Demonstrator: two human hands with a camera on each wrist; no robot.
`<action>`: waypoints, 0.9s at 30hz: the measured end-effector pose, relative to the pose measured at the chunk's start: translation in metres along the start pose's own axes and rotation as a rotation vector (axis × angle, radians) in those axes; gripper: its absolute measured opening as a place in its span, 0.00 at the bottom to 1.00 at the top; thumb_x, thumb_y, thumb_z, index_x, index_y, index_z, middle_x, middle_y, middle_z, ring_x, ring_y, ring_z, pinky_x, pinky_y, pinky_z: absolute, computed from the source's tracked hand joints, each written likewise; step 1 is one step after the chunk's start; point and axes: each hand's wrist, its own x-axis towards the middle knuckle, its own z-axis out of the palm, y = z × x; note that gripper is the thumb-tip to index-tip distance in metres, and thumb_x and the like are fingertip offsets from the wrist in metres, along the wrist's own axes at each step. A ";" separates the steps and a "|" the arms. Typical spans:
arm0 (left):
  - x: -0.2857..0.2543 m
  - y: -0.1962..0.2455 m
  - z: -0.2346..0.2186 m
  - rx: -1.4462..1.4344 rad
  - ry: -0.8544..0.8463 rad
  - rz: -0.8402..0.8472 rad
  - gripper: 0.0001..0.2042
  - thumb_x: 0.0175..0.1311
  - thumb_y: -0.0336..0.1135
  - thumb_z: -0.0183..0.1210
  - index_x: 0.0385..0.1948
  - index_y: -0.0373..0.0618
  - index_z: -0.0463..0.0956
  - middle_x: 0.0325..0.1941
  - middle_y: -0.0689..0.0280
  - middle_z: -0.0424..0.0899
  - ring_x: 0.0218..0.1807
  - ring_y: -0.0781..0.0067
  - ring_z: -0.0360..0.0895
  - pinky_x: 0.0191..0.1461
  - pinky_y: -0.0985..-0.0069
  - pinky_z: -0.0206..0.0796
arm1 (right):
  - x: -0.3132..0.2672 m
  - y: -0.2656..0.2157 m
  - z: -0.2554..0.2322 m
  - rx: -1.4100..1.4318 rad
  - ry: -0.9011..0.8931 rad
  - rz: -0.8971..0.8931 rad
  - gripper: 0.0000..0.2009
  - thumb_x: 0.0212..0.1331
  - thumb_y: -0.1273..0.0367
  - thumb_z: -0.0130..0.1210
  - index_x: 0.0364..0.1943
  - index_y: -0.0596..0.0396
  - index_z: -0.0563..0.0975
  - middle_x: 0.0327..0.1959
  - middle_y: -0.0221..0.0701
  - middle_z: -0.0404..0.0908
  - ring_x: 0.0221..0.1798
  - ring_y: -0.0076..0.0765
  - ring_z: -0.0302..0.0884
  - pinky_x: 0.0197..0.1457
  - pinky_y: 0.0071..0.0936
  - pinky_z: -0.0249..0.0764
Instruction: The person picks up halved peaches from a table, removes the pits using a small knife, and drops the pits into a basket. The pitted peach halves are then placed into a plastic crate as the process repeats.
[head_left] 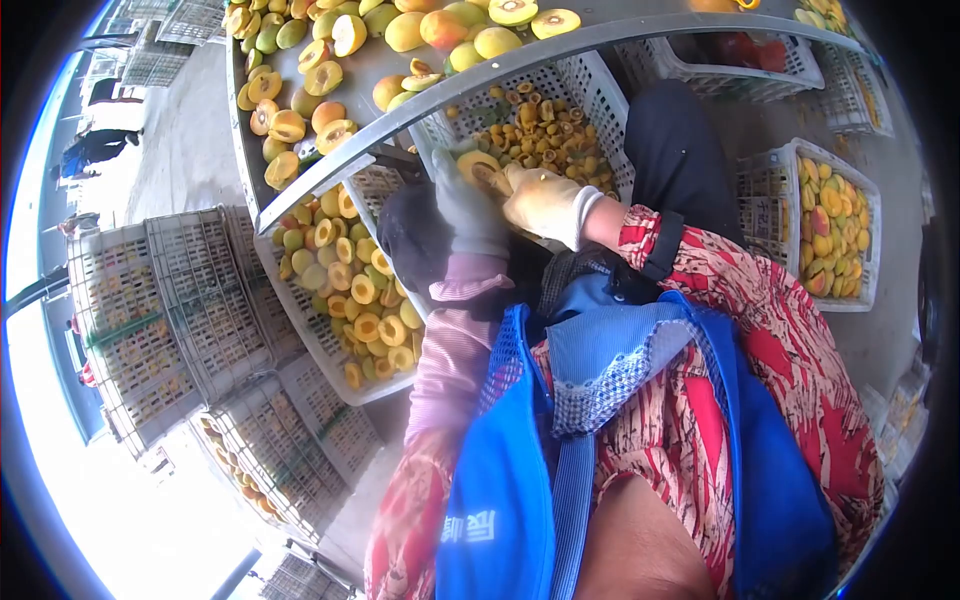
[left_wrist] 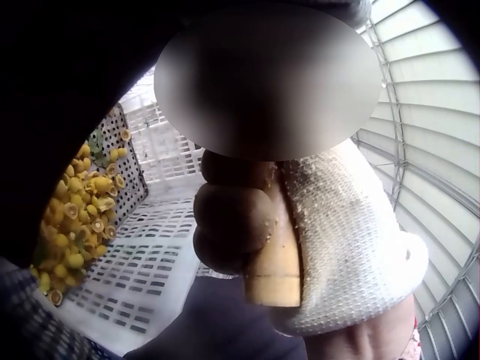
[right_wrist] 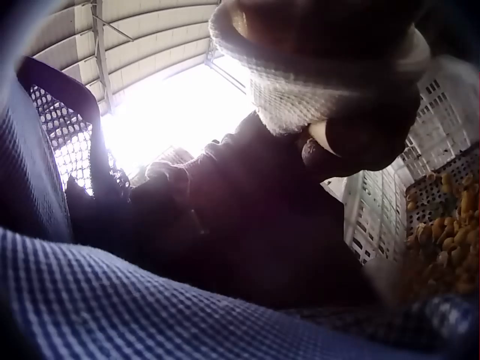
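The left hand (head_left: pixel 465 205), in a pale glove and blurred, holds a halved yellow peach (head_left: pixel 487 172) with its cut face up. Close against that fruit is the right hand (head_left: pixel 545 203), in a white knit glove. In the left wrist view the right hand's fingers (left_wrist: pixel 232 214) curl round a tool's wooden handle (left_wrist: pixel 274 277). The tool's working end is hidden. The handle's butt (right_wrist: pixel 321 137) also shows below the glove in the right wrist view. Both hands are above a white crate (head_left: pixel 600 90) holding small cut-out pits and scraps (head_left: pixel 550 130).
A metal-edged table (head_left: pixel 400 115) bears whole and halved peaches. A crate of pitted halves (head_left: pixel 365 290) stands left, beside the person's knee. More peaches fill a crate (head_left: pixel 835 225) at right. Stacked crates (head_left: pixel 150 310) stand farther left. A white crate (head_left: pixel 740 75) lies under the table.
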 end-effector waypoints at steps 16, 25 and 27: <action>0.013 -0.021 -0.016 0.126 -0.049 0.118 0.20 0.69 0.51 0.46 0.46 0.41 0.71 0.40 0.61 0.79 0.40 0.65 0.78 0.43 0.70 0.74 | 0.012 0.012 0.015 -0.127 0.031 -0.152 0.17 0.59 0.65 0.43 0.46 0.66 0.71 0.40 0.55 0.78 0.49 0.57 0.76 0.53 0.40 0.70; -0.012 0.007 0.008 0.194 -0.088 0.209 0.20 0.69 0.48 0.45 0.33 0.37 0.76 0.29 0.61 0.79 0.30 0.72 0.75 0.34 0.78 0.68 | 0.019 0.030 0.003 -0.259 -0.094 -0.235 0.14 0.63 0.67 0.42 0.45 0.61 0.73 0.41 0.52 0.74 0.44 0.54 0.77 0.46 0.44 0.73; -0.021 0.028 0.020 0.054 -0.017 -0.029 0.21 0.68 0.48 0.46 0.29 0.36 0.77 0.26 0.62 0.79 0.28 0.73 0.75 0.32 0.80 0.67 | 0.011 0.021 -0.010 -0.066 -0.146 -0.103 0.14 0.58 0.65 0.46 0.40 0.62 0.75 0.30 0.46 0.78 0.33 0.47 0.79 0.35 0.40 0.74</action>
